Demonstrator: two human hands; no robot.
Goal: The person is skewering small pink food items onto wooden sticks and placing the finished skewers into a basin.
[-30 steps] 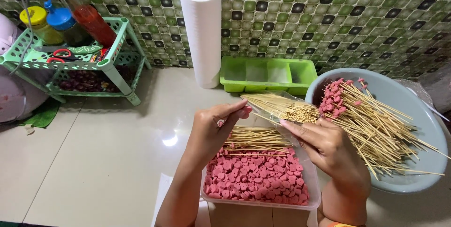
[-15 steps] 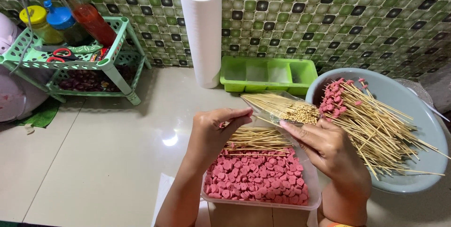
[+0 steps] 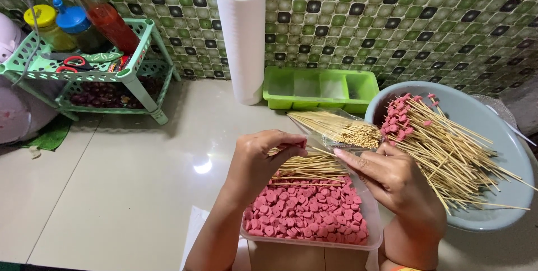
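A clear plastic tub (image 3: pixel 314 243) nearest the camera held pink sausage slices (image 3: pixel 305 215) and loose skewers, and above it the left hand (image 3: pixel 260 159) pinched a bamboo skewer (image 3: pixel 319 150) lying roughly crosswise toward the right hand (image 3: pixel 392 178), whose fingers closed on it. Right of that, a grey-blue basin (image 3: pixel 493 136) held loaded skewers (pink ends pointing away). Farther off on the pale tiled counter (image 3: pixel 112 192) stood a green tray (image 3: pixel 319 89) and a paper roll (image 3: pixel 244 35) against the green mosaic wall.

Tub of sausage slices (image 3: pixel 314 237) nearest, loose skewers (image 3: pixel 308 165) on it, bowl (image 3: pixel 493 131) right, compartment tray (image 3: pixel 319 89) behind, paper roll (image 3: pixel 242 35) left of tray, rack (image 3: pixel 89 66) far left.
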